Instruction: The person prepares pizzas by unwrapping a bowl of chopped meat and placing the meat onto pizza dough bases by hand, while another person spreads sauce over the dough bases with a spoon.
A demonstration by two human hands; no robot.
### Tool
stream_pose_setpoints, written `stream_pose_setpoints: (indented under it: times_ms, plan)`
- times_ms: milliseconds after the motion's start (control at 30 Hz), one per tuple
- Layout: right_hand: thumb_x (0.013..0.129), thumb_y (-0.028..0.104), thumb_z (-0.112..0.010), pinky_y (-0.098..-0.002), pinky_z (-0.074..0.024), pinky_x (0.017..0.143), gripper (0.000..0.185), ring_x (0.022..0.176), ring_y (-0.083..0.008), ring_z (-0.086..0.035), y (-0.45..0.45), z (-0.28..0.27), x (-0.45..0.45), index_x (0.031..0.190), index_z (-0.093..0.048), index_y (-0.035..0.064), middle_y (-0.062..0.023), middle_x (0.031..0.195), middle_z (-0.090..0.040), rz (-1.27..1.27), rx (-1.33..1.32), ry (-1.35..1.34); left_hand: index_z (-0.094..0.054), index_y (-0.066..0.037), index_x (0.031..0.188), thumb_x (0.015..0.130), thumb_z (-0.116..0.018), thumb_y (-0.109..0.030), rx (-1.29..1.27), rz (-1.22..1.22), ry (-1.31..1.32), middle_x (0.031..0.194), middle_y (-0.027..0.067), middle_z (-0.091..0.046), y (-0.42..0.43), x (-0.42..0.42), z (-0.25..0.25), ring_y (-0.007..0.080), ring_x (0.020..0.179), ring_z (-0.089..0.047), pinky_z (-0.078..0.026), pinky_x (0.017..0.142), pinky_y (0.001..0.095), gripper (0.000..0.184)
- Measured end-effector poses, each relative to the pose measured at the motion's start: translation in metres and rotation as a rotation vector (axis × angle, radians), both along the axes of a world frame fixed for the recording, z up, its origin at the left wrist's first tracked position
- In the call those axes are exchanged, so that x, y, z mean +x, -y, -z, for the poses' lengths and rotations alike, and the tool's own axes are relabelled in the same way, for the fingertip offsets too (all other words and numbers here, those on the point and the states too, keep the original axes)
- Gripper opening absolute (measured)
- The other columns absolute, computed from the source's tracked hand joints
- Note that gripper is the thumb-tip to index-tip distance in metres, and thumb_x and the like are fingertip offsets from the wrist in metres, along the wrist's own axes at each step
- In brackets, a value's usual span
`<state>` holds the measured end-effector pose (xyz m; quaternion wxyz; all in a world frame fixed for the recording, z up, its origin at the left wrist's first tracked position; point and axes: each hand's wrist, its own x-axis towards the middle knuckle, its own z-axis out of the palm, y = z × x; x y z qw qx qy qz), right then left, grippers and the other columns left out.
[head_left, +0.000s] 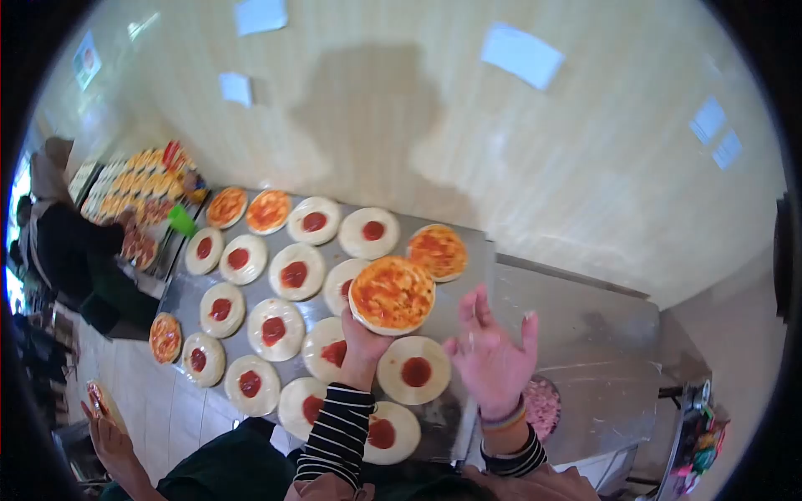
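Note:
My left hand (364, 341) holds up a pizza base spread with red sauce (393, 292), its fingers underneath the dough. My right hand (494, 359) is raised to the right of it, palm up, fingers spread, holding nothing. Below and around my hands lie several round dough bases, many with a blob of sauce in the middle, such as the dough base (413, 371) just under my left hand. Behind the held one sits another sauce-covered base (438, 252). Part of the row beneath my left forearm is hidden.
The metal table (576, 334) runs along the wall. A bowl of chopped pink topping (541, 407) stands by my right wrist. At left, a person in dark clothes (75, 242) works near a green cup (181, 220) and topped trays (134, 188). Another person's hand (115, 447) holds something at lower left.

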<state>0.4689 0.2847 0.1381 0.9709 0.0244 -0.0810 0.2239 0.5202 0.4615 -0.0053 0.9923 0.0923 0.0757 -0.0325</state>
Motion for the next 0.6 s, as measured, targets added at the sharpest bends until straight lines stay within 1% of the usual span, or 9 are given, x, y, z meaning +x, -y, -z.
stream_pose_setpoints:
  times_ms: [33,67,133,167,233,267,333,433,600]
  plan:
    - [0.083,0.049,-0.036,-0.0466,-0.0263,0.092,0.064,0.110,-0.0181,-0.039,0.016,-0.013,-0.018,0.128,-0.025,0.0044,-0.0082,0.129,-0.030,-0.002,0.018,0.011,-0.040,-0.007,0.120,0.083,-0.023,-0.034,0.063,0.030,0.008,0.125,0.0123,-0.040,0.025,-0.001,0.004,0.0285,0.117,-0.036,-0.027,0.098,0.0466,0.049]
    - [0.083,0.049,-0.036,-0.0466,-0.0263,0.092,0.064,0.110,-0.0181,-0.039,0.029,-0.026,-0.037,0.128,-0.025,0.0044,-0.0082,0.129,-0.030,0.030,0.020,0.017,-0.040,-0.007,0.121,0.083,-0.022,-0.034,-0.056,0.047,-0.058,0.125,0.0122,-0.040,0.043,-0.005,0.010,0.0291,0.117,-0.036,-0.026,0.098,0.0470,0.050]
    - [0.080,0.051,-0.038,-0.0475,-0.0204,0.096,0.073,0.122,-0.0254,-0.025,0.048,-0.051,-0.074,0.130,-0.019,0.0023,-0.0159,0.134,-0.020,-0.087,0.335,0.122,-0.040,-0.007,0.121,0.082,-0.022,-0.034,-0.032,0.069,-0.156,0.125,0.0120,-0.040,0.072,-0.007,0.016,0.0293,0.118,-0.035,-0.026,0.098,0.0474,0.050]
    - [0.080,0.051,-0.038,-0.0475,-0.0204,0.096,0.073,0.122,-0.0254,-0.025,0.060,-0.061,-0.090,0.130,-0.019,0.0023,-0.0159,0.134,-0.020,-0.060,0.326,0.129,-0.040,-0.008,0.121,0.082,-0.022,-0.035,-0.008,0.060,-0.251,0.125,0.0117,-0.040,0.085,-0.006,0.020,0.0296,0.118,-0.035,-0.025,0.098,0.0478,0.051]
    - [0.076,0.060,-0.041,-0.0433,-0.0228,0.097,0.083,0.107,-0.0264,-0.039,0.078,-0.072,-0.120,0.135,-0.006,0.0122,-0.0175,0.125,-0.028,-0.202,0.471,0.106,-0.040,-0.008,0.120,0.081,-0.021,-0.036,-0.038,0.165,-0.180,0.126,0.0113,-0.039,0.094,0.001,0.047,0.0299,0.118,-0.035,-0.024,0.098,0.0483,0.051]
    - [0.076,0.060,-0.041,-0.0433,-0.0228,0.097,0.083,0.107,-0.0264,-0.039,0.081,-0.072,-0.127,0.135,-0.006,0.0122,-0.0175,0.125,-0.028,-0.187,0.472,0.114,-0.041,-0.009,0.120,0.081,-0.021,-0.036,0.017,0.151,-0.187,0.126,0.0112,-0.039,0.099,0.006,0.054,0.0300,0.118,-0.035,-0.025,0.098,0.0480,0.051]
    - [0.078,0.060,-0.038,-0.0424,-0.0258,0.095,0.080,0.106,-0.0307,-0.039,0.087,-0.072,-0.134,0.134,-0.007,0.0124,-0.0254,0.120,-0.028,-0.140,0.490,0.384,-0.042,-0.009,0.119,0.081,-0.021,-0.035,0.103,0.121,-0.213,0.126,0.0111,-0.040,0.107,0.015,0.057,0.0299,0.117,-0.036,-0.025,0.098,0.0472,0.050]
    - [0.079,0.059,-0.037,-0.0397,-0.0295,0.092,0.079,0.102,-0.0321,-0.040,0.116,-0.083,-0.138,0.134,-0.007,0.0113,-0.0263,0.116,-0.030,-0.187,0.298,0.364,-0.041,-0.010,0.120,0.081,-0.021,-0.036,0.167,0.099,-0.364,0.126,0.0106,-0.040,0.111,0.024,0.057,0.0295,0.117,-0.036,-0.026,0.098,0.0471,0.050]
    - [0.077,0.058,-0.043,-0.0382,-0.0317,0.088,0.082,0.100,-0.0325,-0.040,0.126,-0.093,-0.135,0.133,-0.008,0.0089,-0.0253,0.115,-0.031,-0.253,0.305,0.361,-0.042,-0.009,0.118,0.083,-0.023,-0.033,0.323,0.110,-0.507,0.122,0.0109,-0.044,0.088,0.040,0.079,0.0291,0.111,-0.043,-0.032,0.094,0.0451,0.046]
